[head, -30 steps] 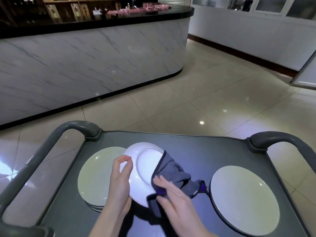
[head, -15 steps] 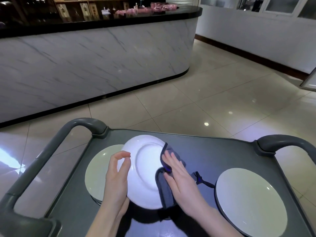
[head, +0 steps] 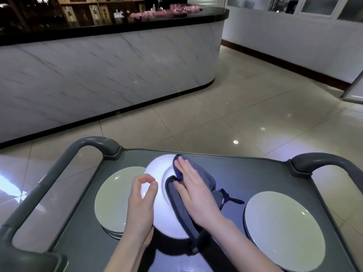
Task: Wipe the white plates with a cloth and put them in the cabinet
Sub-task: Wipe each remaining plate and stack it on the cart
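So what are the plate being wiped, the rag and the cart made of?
The plate looks like glazed ceramic: white, smooth and shiny under the light. The rag seems to be soft grey cloth, since it folds and wrinkles. The cart looks like matte grey plastic with rounded moulded handles, though it could be painted metal.

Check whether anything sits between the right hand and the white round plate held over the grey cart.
Yes: the folded grey cloth lies between the flat right hand and the white round plate, covering its right half. The left hand grips the left rim directly. No cabinet is in view.
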{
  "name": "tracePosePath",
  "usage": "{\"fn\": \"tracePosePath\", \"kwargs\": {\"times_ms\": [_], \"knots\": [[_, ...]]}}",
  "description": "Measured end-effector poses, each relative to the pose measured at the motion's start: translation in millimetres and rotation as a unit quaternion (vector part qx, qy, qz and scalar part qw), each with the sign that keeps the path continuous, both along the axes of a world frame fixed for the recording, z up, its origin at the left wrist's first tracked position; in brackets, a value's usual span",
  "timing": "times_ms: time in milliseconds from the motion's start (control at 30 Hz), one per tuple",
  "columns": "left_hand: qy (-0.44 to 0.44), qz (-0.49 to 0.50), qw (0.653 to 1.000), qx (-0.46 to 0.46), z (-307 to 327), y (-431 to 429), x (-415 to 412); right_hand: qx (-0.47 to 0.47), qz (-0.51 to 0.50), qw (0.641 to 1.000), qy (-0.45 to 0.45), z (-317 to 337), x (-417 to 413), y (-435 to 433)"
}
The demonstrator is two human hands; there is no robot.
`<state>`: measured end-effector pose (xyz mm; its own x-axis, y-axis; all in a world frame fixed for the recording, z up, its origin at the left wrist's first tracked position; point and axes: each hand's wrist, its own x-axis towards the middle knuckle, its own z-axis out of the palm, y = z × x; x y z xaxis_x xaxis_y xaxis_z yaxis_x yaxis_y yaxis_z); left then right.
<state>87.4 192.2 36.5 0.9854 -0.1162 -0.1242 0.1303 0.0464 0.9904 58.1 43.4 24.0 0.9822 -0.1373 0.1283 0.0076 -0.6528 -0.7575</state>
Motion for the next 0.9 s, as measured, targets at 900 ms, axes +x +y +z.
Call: {"fn": "tracePosePath", "kwargs": {"times_ms": [900], "knots": [[0.21, 0.062, 0.952, -0.214, 7.3, 9.3, 16.0, -0.172, -0.075, 0.946, -0.265, -11.3, -60.4, -40.5]]}}
